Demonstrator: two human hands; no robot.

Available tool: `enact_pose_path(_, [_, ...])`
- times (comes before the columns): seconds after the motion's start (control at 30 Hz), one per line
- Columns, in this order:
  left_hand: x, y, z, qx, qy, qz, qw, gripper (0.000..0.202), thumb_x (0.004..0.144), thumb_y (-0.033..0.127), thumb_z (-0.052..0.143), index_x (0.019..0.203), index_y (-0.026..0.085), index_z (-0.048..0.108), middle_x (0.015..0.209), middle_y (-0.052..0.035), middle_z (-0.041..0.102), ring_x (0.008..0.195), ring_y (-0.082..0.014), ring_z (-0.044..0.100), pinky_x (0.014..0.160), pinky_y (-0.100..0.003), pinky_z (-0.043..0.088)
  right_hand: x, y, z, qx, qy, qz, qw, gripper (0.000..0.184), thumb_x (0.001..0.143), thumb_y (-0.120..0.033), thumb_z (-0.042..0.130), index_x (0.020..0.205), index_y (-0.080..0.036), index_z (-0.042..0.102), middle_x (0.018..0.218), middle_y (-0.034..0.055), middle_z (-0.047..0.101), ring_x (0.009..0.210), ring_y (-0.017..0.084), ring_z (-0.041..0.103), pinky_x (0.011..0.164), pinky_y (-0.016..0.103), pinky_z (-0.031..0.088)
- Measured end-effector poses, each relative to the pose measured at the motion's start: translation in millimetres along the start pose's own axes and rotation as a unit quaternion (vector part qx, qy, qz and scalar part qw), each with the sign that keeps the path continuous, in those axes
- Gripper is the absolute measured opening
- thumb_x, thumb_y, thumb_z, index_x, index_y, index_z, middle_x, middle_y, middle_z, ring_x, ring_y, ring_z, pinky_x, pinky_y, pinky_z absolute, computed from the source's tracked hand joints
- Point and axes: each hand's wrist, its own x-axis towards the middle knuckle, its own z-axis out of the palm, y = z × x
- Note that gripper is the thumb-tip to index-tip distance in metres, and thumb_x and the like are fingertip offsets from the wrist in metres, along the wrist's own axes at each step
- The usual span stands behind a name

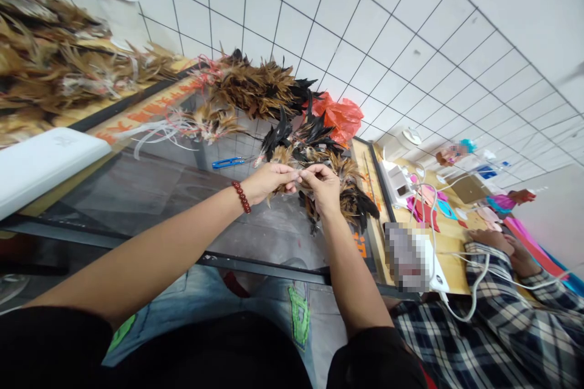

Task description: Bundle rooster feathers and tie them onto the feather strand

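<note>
Both my hands meet over a pile of brown and black feathers [319, 152] on a glass table top [150, 188]. My left hand [269, 181], with a red bead bracelet [241, 197] on its wrist, pinches a small bunch of the feathers. My right hand [323, 185] pinches the same bunch from the other side, fingertips touching those of the left. A pair of blue-handled snips [228, 162] lies on the glass just left of my left hand.
More feather bundles [255, 88] tied with red and white string lie behind, and a long heap of them [50, 67] at the left. A red plastic bag [340, 117] sits beyond. A white box [43, 164] is at the left. A person in a plaid sleeve [493, 316] works at the right.
</note>
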Motion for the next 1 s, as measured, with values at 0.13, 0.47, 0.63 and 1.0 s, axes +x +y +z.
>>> enact_pose_path(0.13, [-0.7, 0.7, 0.5, -0.012, -0.015, -0.001, 1.0, 0.022, 0.072, 0.03, 0.076, 0.068, 0.01, 0.068, 0.048, 0.0, 0.052, 0.052, -0.0109, 0.058, 0.053, -0.02, 0.045, 0.3, -0.3, -0.1, 0.064, -0.052, 0.059, 0.995, 0.036, 0.064, -0.043, 0.079, 0.09, -0.02, 0.068, 0.07, -0.0023, 0.065, 0.064, 0.011, 0.06, 0.064, 0.026, 0.051])
enact_pose_path(0.47, [-4.4, 2.1, 3.0, 0.016, -0.058, -0.005, 0.998, 0.023, 0.072, 0.031, 0.075, 0.064, 0.011, 0.068, 0.066, -0.0071, 0.066, 0.062, -0.0115, 0.061, 0.062, -0.022, 0.048, -4.6, -7.0, 5.9, 0.043, -0.078, 0.052, 0.995, 0.033, 0.07, -0.049, 0.073, 0.075, -0.02, 0.059, 0.058, -0.0057, 0.055, 0.048, 0.009, 0.054, 0.049, 0.024, 0.048])
enact_pose_path(0.63, [-1.3, -0.5, 3.7, 0.05, 0.002, 0.043, 0.998, 0.022, 0.072, 0.026, 0.074, 0.057, 0.013, 0.064, 0.055, -0.0027, 0.06, 0.06, -0.0114, 0.06, 0.061, -0.021, 0.046, 0.8, -6.1, -2.0, -0.041, -0.038, 0.0, 0.998, 0.023, 0.075, -0.041, 0.068, 0.078, -0.019, 0.064, 0.07, -0.0015, 0.063, 0.063, 0.012, 0.058, 0.064, 0.027, 0.05])
enact_pose_path(1.0, [1.3, 6.3, -1.4, -0.064, 0.132, 0.057, 0.988, 0.011, 0.076, 0.014, 0.066, 0.066, 0.01, 0.066, 0.051, -0.0009, 0.054, 0.055, -0.0113, 0.057, 0.055, -0.021, 0.044, 4.2, -11.9, -55.2, -0.535, -0.169, -0.11, 0.821, 0.013, 0.073, -0.015, 0.067, 0.081, -0.024, 0.074, 0.085, 0.0031, 0.067, 0.084, 0.02, 0.061, 0.077, 0.032, 0.046])
